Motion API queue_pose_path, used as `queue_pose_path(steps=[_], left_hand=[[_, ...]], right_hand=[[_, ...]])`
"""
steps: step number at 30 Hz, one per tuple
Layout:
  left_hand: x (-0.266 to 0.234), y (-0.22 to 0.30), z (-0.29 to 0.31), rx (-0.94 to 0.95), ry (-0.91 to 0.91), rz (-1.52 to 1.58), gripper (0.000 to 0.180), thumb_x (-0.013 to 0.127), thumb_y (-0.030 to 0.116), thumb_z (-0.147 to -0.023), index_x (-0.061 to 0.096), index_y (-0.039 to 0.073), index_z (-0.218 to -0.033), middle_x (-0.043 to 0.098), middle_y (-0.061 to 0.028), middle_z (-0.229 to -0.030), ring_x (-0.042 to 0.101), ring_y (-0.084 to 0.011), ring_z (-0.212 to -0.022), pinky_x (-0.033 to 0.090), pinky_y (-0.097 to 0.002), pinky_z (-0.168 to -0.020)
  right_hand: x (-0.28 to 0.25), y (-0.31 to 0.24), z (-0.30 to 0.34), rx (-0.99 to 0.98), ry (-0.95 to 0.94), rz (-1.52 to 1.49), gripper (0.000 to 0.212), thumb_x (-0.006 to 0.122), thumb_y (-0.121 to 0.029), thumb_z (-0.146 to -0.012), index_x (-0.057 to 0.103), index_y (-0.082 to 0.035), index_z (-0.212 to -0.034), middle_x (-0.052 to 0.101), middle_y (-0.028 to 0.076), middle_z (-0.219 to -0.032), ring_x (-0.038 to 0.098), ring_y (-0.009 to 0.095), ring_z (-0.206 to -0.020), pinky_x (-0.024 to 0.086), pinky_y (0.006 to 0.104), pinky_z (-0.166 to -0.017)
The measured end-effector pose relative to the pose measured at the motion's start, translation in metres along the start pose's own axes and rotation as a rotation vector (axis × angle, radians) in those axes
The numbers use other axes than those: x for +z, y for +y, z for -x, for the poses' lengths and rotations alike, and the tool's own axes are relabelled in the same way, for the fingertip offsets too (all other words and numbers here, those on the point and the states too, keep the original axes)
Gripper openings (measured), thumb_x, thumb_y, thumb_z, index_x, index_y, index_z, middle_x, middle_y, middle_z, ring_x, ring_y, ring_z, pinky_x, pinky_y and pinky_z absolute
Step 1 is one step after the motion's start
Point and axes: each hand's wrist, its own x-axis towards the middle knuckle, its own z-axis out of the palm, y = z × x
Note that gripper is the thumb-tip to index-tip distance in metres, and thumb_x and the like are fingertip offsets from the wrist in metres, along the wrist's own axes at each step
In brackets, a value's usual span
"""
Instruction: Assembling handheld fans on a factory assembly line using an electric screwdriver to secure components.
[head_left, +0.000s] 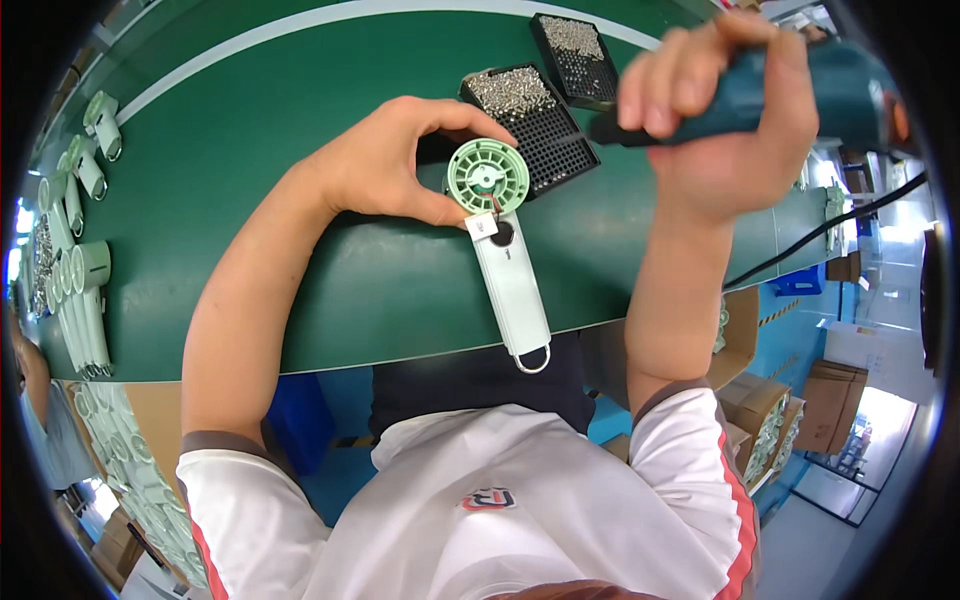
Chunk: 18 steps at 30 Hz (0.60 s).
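Observation:
A pale green and white handheld fan [514, 290] lies on the green table with its round head away from me, its handle and metal loop reaching the near edge. The head's slotted green inside faces up, and thin wires and a small white tag show at the neck. My left hand [385, 165] holds the head between thumb and fingers. My right hand [735, 130], blurred, is raised at the right, wrapped around a dark teal electric screwdriver [845, 95] whose dark tip points left. Just beyond the fan lies a black screw tray [560, 155] with small silver screws.
A second black screw tray [592, 85] stands farther back. Several pale fan parts [90, 265] line the table's left side. A black cable [830, 225] runs at the right. Below are a blue bin [300, 420], a carton of pale parts [765, 420] and more pale parts [130, 450].

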Motion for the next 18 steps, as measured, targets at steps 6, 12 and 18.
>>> queue_pose_path(steps=[6,12,18], left_hand=[[-0.002,0.001,-0.002,-0.006,0.011,-0.032,0.064,0.088,0.009,-0.064,0.069,0.002,-0.125,0.073,-0.0076,-0.116,0.068,-0.0179,-0.108,0.05,-0.0331,-0.103],[-0.001,0.002,-0.001,-0.051,0.01,-0.062,0.068,0.089,0.01,-0.063,0.067,0.001,-0.127,0.07,-0.0085,-0.119,0.066,-0.0182,-0.111,0.049,-0.0333,-0.105],[0.001,0.001,-0.002,-0.008,0.036,-0.06,0.065,0.09,0.01,-0.063,0.07,0.003,-0.125,0.073,-0.0074,-0.117,0.068,-0.0175,-0.108,0.051,-0.0335,-0.103]], right_hand=[[-0.022,0.021,0.037,0.085,0.175,0.069,0.041,0.035,-0.03,-0.107,0.062,0.0,-0.115,0.052,0.007,-0.067,0.048,0.02,-0.05,0.046,0.0387,-0.047],[0.031,0.019,0.03,0.239,0.533,0.129,0.022,0.055,-0.013,-0.103,0.057,0.008,-0.099,0.055,0.012,-0.058,0.052,0.021,-0.041,0.048,0.0357,-0.04],[0.034,0.015,0.028,0.301,0.549,0.205,0.02,0.055,-0.012,-0.102,0.058,0.008,-0.098,0.055,0.012,-0.057,0.052,0.02,-0.041,0.048,0.0348,-0.04]])
